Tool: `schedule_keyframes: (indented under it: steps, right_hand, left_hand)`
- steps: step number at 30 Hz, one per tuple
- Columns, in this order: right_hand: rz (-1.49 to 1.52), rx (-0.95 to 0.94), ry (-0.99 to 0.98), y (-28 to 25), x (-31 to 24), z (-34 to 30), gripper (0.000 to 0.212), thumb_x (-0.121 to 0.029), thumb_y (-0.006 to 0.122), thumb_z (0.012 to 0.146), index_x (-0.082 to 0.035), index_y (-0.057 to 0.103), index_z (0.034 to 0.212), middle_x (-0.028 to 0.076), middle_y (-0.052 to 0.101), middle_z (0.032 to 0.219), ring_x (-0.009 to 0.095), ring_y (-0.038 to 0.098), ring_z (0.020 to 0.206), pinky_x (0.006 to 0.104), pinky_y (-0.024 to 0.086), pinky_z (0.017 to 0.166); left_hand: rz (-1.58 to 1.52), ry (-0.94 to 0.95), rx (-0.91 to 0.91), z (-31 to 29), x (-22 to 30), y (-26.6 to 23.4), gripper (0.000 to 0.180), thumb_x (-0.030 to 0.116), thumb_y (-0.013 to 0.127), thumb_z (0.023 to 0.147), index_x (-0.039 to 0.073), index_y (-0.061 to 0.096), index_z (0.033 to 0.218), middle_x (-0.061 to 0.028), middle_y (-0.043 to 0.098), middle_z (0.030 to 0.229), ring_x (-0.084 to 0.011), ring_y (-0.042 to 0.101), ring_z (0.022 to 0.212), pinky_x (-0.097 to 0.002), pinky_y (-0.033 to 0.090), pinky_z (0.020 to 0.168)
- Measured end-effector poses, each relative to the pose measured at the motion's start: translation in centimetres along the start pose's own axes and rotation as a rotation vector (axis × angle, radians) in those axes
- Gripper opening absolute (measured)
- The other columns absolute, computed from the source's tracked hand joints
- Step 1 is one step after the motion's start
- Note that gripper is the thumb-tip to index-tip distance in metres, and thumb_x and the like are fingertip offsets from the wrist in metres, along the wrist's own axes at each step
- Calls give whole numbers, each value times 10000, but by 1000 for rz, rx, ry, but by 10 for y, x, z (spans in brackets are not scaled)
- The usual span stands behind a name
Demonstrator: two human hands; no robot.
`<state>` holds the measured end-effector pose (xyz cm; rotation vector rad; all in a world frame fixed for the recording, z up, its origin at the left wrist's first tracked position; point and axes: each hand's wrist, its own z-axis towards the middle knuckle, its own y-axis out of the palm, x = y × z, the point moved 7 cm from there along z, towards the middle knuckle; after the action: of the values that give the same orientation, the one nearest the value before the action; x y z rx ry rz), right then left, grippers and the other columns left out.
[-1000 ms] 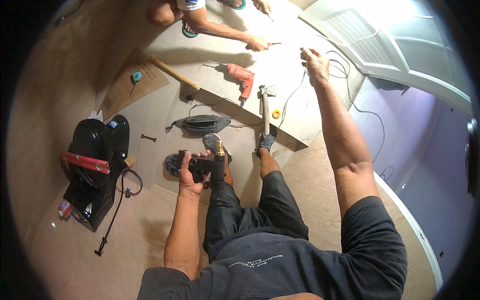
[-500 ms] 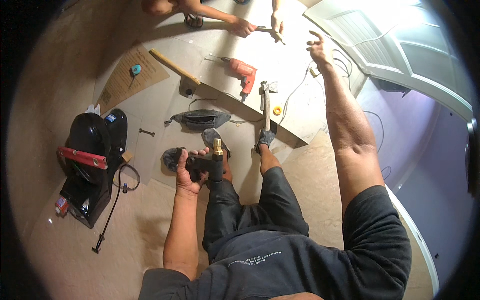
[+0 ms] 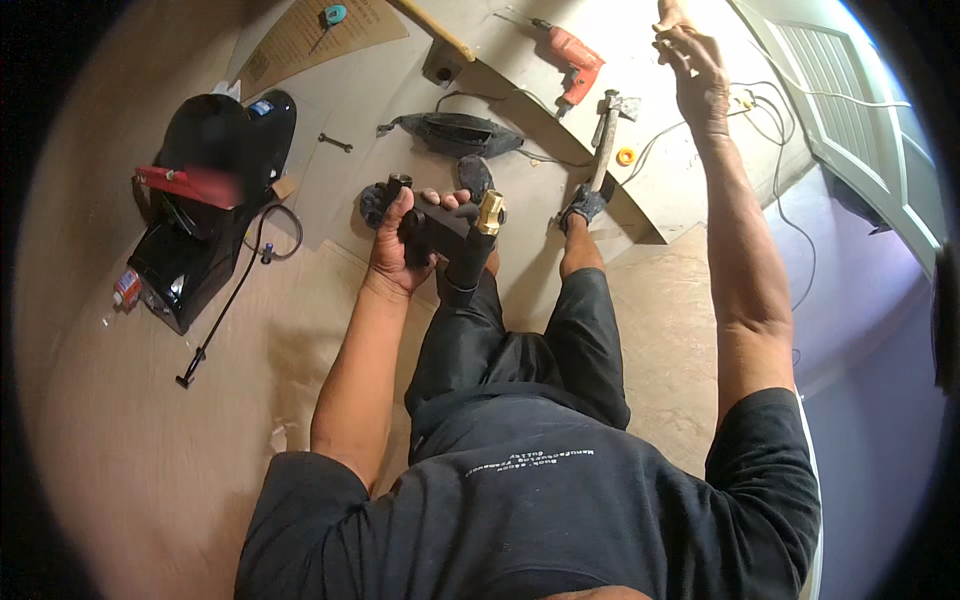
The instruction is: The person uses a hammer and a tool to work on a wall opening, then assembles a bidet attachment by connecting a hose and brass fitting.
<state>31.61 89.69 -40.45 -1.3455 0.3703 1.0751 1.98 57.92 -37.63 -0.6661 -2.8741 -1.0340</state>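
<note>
My left hand (image 3: 395, 245) is closed around a black pipe fitting (image 3: 465, 262) with a brass valve (image 3: 490, 213) at its upper end. The fitting is held above my left leg, and part of it is hidden by my palm. My right arm reaches far forward. At the top edge, my right hand (image 3: 700, 80) has its fingers bent in against another person's hand (image 3: 673, 14). Something small and pale seems to be between the fingertips, too small to name. Below and left of that hand lie a red power drill (image 3: 573, 65) and a hammer (image 3: 605, 140).
A glossy black toilet-shaped fixture (image 3: 225, 130) stands at left, a red spirit level (image 3: 185, 185) across it. Around lie a wrench (image 3: 335, 143), black pouch (image 3: 455, 133), orange tape roll (image 3: 626, 156), tape measure (image 3: 333, 15) and black hose (image 3: 225, 305). Cords run by a white louvred door (image 3: 835, 75).
My view has shifted, so the floor things sit higher. My right hand, earlier spread and apart from the other person's hands, now meets one with bent fingers. My left hand keeps the fitting.
</note>
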Motion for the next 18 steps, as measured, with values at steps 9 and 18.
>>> schedule_keyframes:
  steps: [9, 18]
  right_hand:
    - [723, -445, 314, -34, -184, -48, 274, -52, 544, 1007, -79, 636, 1264, 99, 664, 1186, 194, 654, 977, 312, 525, 887]
    - [301, -707, 272, -20, -305, -138, 181, -193, 732, 887, -86, 726, 1033, 72, 708, 885, 238, 637, 841, 372, 527, 707]
  left_hand:
    - [211, -83, -206, -54, 16, 21, 370, 437, 697, 912, 78, 664, 996, -139, 657, 1040, -330, 491, 1304, -512, 407, 1125]
    - [225, -167, -167, -105, 21, 33, 324, 390, 719, 909, 80, 665, 984, -143, 665, 1035, -330, 525, 1275, -497, 443, 1106]
